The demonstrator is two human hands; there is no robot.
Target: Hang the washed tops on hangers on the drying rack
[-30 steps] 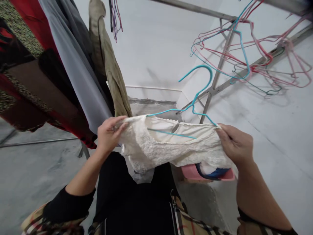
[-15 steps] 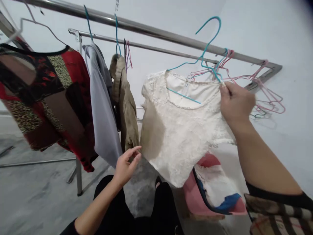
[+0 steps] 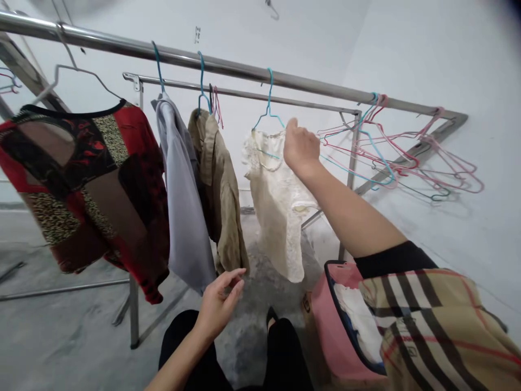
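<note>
A white lace blouse [image 3: 280, 217] hangs on a blue wire hanger [image 3: 269, 108], its hook over the metal rail [image 3: 325, 85]. My right hand [image 3: 302, 142] is closed at the blouse's right shoulder and covers that end of the hanger; its fingertips are partly hidden. Lower down, my left hand [image 3: 222, 301] is empty, fingers bent and thumb apart, just below the hem of a khaki shirt [image 3: 223, 201]. Left of that shirt hang a grey-lilac garment [image 3: 179, 190] and a red patchwork top [image 3: 97, 190].
Pink and blue bare hangers [image 3: 382, 146] cluster at the rail's right end. A pink basket [image 3: 325, 331] with clothes inside stands on the floor at lower right. A second, thinner rail [image 3: 240, 91] runs behind. Rack legs [image 3: 134, 315] reach the concrete floor.
My right hand has moved left and away from me with the blouse, and the hanger's hook is now on the rail. My left hand stays empty, slightly lower in view.
</note>
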